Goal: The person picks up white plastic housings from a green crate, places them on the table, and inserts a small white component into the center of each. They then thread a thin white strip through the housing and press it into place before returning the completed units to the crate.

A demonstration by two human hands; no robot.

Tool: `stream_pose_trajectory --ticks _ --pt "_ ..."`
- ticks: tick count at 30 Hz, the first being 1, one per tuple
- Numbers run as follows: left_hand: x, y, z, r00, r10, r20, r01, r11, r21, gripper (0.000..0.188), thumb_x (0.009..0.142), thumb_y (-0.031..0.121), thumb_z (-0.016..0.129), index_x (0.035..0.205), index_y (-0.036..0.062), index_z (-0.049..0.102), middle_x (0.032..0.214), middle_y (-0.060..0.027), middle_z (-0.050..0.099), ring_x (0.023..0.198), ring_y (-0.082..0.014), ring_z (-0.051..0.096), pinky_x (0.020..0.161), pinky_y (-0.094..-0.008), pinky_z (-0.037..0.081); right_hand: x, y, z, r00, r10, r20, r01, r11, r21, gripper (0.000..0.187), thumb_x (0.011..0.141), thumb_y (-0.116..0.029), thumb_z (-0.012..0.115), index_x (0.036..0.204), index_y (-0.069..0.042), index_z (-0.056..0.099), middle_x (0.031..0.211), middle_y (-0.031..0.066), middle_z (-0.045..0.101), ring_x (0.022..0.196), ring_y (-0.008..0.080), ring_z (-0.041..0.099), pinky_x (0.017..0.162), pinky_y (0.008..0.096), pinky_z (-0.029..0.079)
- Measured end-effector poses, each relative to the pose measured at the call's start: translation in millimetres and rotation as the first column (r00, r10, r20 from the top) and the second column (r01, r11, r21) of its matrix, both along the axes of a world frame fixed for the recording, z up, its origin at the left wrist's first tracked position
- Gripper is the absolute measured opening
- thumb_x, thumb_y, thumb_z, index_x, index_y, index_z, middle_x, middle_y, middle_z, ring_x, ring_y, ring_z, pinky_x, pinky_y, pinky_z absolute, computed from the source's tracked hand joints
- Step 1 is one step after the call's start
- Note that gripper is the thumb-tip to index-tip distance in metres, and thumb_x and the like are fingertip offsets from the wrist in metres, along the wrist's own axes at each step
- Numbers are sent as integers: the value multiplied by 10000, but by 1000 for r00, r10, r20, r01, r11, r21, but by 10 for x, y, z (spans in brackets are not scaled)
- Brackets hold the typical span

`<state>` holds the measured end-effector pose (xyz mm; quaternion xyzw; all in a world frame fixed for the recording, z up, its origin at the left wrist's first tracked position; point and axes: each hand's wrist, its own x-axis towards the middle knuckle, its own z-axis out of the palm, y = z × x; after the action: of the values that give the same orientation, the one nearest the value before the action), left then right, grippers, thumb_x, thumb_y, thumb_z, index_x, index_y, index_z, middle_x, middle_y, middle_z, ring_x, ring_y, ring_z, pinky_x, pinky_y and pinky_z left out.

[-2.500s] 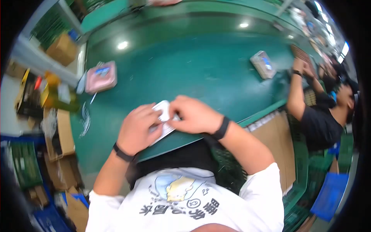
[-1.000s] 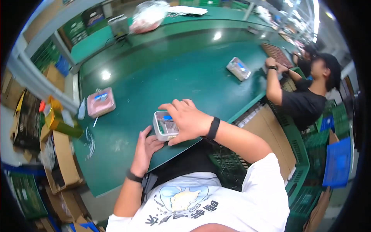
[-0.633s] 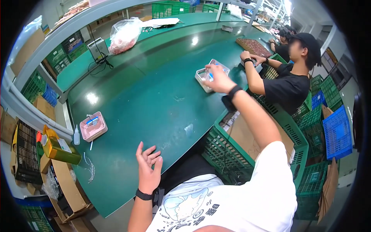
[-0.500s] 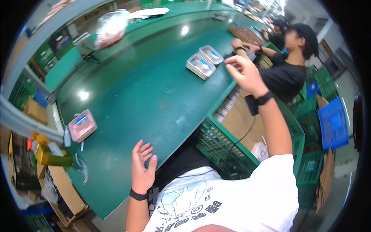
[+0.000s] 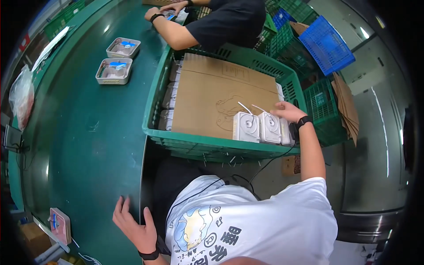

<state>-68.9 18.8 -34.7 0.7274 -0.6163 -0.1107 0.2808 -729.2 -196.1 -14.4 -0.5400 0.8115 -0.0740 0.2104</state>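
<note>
My right hand (image 5: 289, 111) is over the near right corner of a green crate, its fingers loosely bent and apart at the top edges of the white square units with round coiled centres. A left unit (image 5: 247, 126), a middle unit (image 5: 270, 128) and a partly hidden right unit (image 5: 286, 130) stand in a row on cardboard. Whether my fingertips touch one is unclear. White wire ends stick up from two of them. My left hand (image 5: 136, 224) is open and holds nothing, fingers spread at the edge of the green table.
The green crate (image 5: 212, 140) holds a brown cardboard sheet (image 5: 221, 88) with more white units along its left side. Two open white cases (image 5: 114, 81) (image 5: 123, 47) and a pink case (image 5: 60, 226) sit on the table (image 5: 97, 150). A co-worker's arm (image 5: 174, 34) reaches across beyond the crate.
My view has turned right toward the crate. My right hand has gone from above the table's edge down to the white units. My left hand remains open near the table edge.
</note>
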Motion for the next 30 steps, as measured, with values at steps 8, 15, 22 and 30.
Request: stream_pose_trajectory --ticks 8,15,22,30 --pt "51 54 -27 1000 -14 25 14 1000 -4 523 945 107 755 1442 3 626 1573 -195 575 1417 -439 504 1217 -541 388 60 96 73 977 -25 210 -48 942 333 671 903 -565 895 1240 -2 754 1155 50 758 1040 147 660 958 319 520" --pt "100 87 -58 998 -40 -40 37 997 -73 460 955 121 747 1391 1 663 1556 -201 609 1416 -446 522 1204 -550 406 -277 119 -125 980 -51 193 0 967 255 657 908 -551 856 1210 22 752 1244 67 780 1071 173 685 938 327 531" --pt "146 109 -89 996 -72 -62 66 993 -98 405 957 148 748 1332 5 700 1532 -208 637 1422 -473 528 1188 -576 418 -311 78 40 977 49 -210 58 878 475 631 831 -470 826 1242 2 739 1149 118 789 1008 230 716 938 378 556" --pt "132 157 -95 993 -79 -85 71 993 -92 227 950 102 754 1162 27 723 1559 -178 635 1481 -440 505 1216 -553 411 -174 252 -19 981 102 -163 -12 878 478 689 783 -467 886 1280 -12 743 1173 152 792 1033 238 733 991 382 563"
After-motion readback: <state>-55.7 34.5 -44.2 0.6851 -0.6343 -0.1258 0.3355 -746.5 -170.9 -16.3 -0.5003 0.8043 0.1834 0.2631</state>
